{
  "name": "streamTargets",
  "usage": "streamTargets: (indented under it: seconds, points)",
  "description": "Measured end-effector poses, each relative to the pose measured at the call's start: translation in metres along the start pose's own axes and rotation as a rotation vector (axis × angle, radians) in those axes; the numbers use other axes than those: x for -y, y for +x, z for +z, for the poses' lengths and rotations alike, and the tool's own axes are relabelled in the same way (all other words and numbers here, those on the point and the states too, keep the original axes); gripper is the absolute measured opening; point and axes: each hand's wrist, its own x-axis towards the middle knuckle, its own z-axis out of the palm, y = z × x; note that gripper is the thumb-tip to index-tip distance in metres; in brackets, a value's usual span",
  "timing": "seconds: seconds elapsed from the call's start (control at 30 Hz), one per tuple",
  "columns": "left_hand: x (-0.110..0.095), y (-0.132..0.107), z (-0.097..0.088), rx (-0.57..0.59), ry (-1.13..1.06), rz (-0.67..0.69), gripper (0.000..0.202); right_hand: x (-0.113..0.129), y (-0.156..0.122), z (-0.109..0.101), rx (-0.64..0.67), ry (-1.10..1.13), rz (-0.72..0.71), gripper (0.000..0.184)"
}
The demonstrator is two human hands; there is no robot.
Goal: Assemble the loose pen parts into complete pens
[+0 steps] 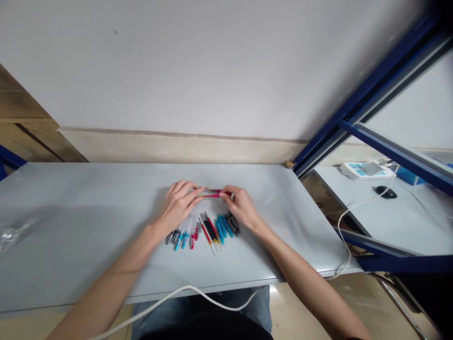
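Observation:
My left hand (180, 203) and my right hand (239, 203) are closed around opposite ends of two slender pen pieces above the table. Yellowish, refill-like ends are at my left fingers; the pink pen parts (215, 195) run into my right fingertips. Just below lie clear pen barrels with black, blue and red tips (182, 236), partly hidden by my left hand. Beside them is a bunch of pen refills (211, 230), dark and red with yellow ends. Blue pen parts (224, 227) and black pen parts (233, 224) lie under my right wrist.
The grey table (88, 236) stands against a wall. A crumpled clear plastic bag (10, 236) lies at far left. A white cable (191, 288) crosses in front of my lap. At right, beyond a blue metal frame (371, 85), are a white device (366, 170) and a black mouse (386, 192).

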Motion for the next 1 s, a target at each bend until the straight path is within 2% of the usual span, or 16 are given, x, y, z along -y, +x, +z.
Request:
streamTargets:
  seconds: [0.07,0.13,0.23,0.33,0.47,0.53,0.67,1.0]
  points:
    - [0.008,0.0,-0.004,0.005,0.012,-0.085,0.034,-0.009,0.003,-0.004,-0.056,-0.137,-0.027,0.015]
    - [0.017,-0.002,-0.011,0.063,0.0,-0.165,0.037,-0.015,0.005,-0.008,-0.049,-0.245,-0.031,0.016]
    - [0.026,-0.008,-0.024,0.265,-0.075,-0.273,0.034,-0.015,0.003,-0.011,-0.022,-0.345,-0.019,0.013]
    - [0.027,-0.013,-0.035,0.451,-0.086,-0.382,0.029,-0.002,-0.002,-0.007,-0.013,-0.333,-0.056,0.006]
    - [0.029,-0.02,-0.035,0.587,-0.125,-0.457,0.014,0.018,-0.01,0.006,0.205,-0.226,-0.179,0.008]
    - [0.032,-0.023,-0.031,0.637,-0.179,-0.47,0.009,0.022,-0.013,0.014,0.263,-0.228,-0.194,0.009]
    - [0.035,-0.025,-0.027,0.644,-0.189,-0.48,0.004,0.022,-0.016,0.022,0.276,-0.293,-0.163,0.012]
    - [0.025,-0.018,-0.032,0.574,0.007,-0.42,0.013,0.028,-0.018,0.026,0.286,-0.421,-0.202,0.012]
